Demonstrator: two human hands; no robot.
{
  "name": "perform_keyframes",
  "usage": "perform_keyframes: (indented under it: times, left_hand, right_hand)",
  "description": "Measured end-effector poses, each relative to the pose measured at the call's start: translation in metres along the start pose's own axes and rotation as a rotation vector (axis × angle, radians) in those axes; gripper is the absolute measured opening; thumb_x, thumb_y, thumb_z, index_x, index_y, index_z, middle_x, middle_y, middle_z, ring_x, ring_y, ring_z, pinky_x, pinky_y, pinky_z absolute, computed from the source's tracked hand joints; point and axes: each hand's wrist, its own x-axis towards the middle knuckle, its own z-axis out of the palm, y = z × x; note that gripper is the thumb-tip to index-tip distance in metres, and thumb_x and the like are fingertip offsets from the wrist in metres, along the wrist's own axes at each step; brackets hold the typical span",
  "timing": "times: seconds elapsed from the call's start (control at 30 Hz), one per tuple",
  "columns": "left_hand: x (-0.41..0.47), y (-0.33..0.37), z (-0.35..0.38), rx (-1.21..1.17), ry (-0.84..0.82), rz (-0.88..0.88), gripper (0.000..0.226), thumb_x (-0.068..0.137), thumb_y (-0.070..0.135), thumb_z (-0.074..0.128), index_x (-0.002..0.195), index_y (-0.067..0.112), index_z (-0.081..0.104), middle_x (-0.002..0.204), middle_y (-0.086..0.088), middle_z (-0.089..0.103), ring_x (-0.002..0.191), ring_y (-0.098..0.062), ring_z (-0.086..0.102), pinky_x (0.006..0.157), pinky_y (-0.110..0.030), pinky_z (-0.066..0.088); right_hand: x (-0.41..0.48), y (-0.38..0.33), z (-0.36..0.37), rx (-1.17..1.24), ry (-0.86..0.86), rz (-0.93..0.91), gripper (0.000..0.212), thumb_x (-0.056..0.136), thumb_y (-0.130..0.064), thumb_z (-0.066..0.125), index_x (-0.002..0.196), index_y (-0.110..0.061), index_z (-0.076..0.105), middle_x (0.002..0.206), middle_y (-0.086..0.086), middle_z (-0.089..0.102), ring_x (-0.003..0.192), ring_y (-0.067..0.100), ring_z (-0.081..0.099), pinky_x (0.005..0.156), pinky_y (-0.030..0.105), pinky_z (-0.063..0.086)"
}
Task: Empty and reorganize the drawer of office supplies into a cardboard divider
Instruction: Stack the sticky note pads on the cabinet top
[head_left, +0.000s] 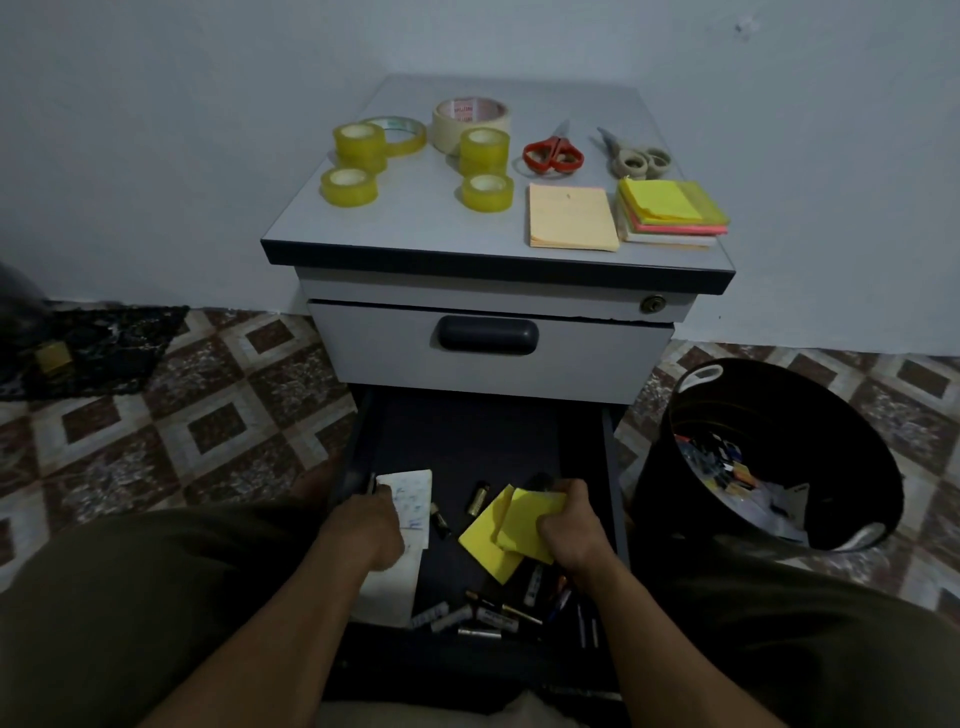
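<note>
Lying in the open drawer (467, 441), the yellow notes (514, 525) are clutched by the right hand (569, 530), the scribbled paper (413, 493) by the left hand (366, 530); both should be lifted clear of the batteries (488, 618).

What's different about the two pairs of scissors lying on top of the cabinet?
The red scissors have bright red handles; the grey scissors have pale grey ones. The red scissors' blades point away and slightly right, the grey scissors' away and left. The red scissors' handle loops look larger than the grey scissors'. Both lie flat and closed on the cabinet top.
</note>
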Motion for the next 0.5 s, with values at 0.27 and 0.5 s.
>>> perform_keyframes:
  times: [0.27, 0.5]
  left_hand:
    - [0.003, -0.002, 0.016, 0.043, 0.093, 0.03, 0.098, 0.088, 0.033, 0.068, 0.159, 0.025, 0.0, 0.152, -0.01, 0.04, 0.133, -0.029, 0.048, 0.106, -0.04, 0.046]
    - [0.01, -0.005, 0.027, -0.336, 0.069, 0.051, 0.095, 0.076, 0.023, 0.077, 0.153, 0.033, 0.023, 0.143, -0.01, 0.048, 0.126, -0.03, 0.053, 0.102, -0.037, 0.048]
  right_hand:
    - [-0.006, -0.005, 0.01, -0.073, 0.069, -0.03, 0.043, 0.087, -0.005, 0.052, 0.125, -0.022, 0.041, 0.102, 0.007, 0.054, 0.087, 0.026, 0.054, 0.069, 0.031, 0.042]
    - [-0.005, 0.001, 0.019, 0.21, 0.117, -0.041, 0.042, 0.086, 0.005, 0.049, 0.119, -0.021, 0.045, 0.095, -0.003, 0.054, 0.081, 0.012, 0.053, 0.065, 0.031, 0.046]
